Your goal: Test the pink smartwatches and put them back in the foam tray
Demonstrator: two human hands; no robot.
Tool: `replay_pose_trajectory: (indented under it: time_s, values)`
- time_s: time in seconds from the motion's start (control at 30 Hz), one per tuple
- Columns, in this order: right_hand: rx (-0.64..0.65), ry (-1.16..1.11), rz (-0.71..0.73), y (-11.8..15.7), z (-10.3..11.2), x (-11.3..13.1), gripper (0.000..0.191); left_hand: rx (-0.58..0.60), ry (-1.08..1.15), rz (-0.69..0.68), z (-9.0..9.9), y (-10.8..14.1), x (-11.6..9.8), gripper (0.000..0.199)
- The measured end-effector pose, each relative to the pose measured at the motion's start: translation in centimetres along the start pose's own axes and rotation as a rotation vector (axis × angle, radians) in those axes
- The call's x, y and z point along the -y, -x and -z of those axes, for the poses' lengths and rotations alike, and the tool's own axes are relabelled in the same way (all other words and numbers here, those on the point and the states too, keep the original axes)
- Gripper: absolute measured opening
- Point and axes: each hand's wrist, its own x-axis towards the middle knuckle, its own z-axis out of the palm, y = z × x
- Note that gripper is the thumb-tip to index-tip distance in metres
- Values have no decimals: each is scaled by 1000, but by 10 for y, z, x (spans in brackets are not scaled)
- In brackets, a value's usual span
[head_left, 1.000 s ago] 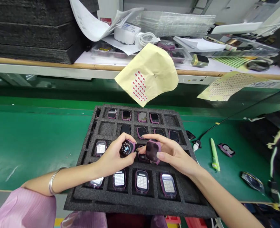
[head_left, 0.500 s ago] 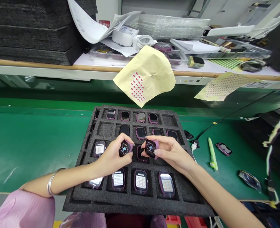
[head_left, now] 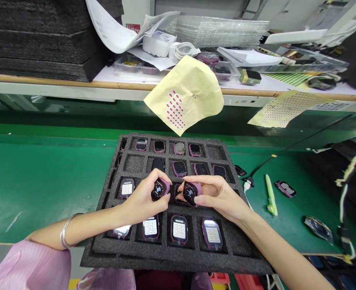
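My left hand (head_left: 149,195) is closed round a purple smartwatch case (head_left: 159,189) whose lit screen shows a dial. A second purple smartwatch (head_left: 190,194), its screen also lit with a dial, is pinched between the thumb and fingers of my right hand (head_left: 215,195). Both are held close together above a black foam tray (head_left: 153,258). Several purple watches lie in the tray's compartments; in the front row, one watch (head_left: 179,229) shows a white grid on its screen. Another watch in the tray is partly hidden behind my right fingers.
Right of the tray on the green table (head_left: 44,173) lie a light green pen (head_left: 270,195), a loose watch (head_left: 286,188), a small plastic bag (head_left: 317,228) and cables. A yellow sticker sheet (head_left: 198,92) hangs off the shelf, where black foam (head_left: 35,40) is stacked at left.
The watch in my right hand has tilted slightly and moved a little left. My left hand has barely moved, and both hands keep their hold.
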Motion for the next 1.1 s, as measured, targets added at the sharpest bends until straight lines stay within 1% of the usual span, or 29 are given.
replay_pose_trajectory:
  time_s: [0.17, 0.4, 0.53, 0.67, 0.77, 0.9, 1.0, 1.1]
  values:
    - [-20, 23, 1, 1, -1, 2, 35, 15, -8, 22, 1, -1, -1, 21]
    - [-25, 50, -7, 2, -2, 2, 37, 28, 15, 20, 1, -1, 0, 22]
    - [4, 32, 28, 4, -1, 1, 39, 3, 50, 1, 2, 0, 1, 23]
    - [13, 43, 4, 4, -1, 1, 37, 9, 56, -4, 2, 0, 2, 24]
    - [21, 49, 13, 4, -1, 1, 39, -3, 67, -19, 1, -1, 2, 23]
    - [-21, 74, 9, 4, -1, 2, 37, -6, 58, -10, 1, -1, 3, 24]
    - [9, 64, 23, 5, -1, 3, 38, -10, 87, -37, 1, -1, 2, 24]
    - [8, 62, 88, 7, -1, 5, 36, -31, 98, -92, 3, 0, 2, 26]
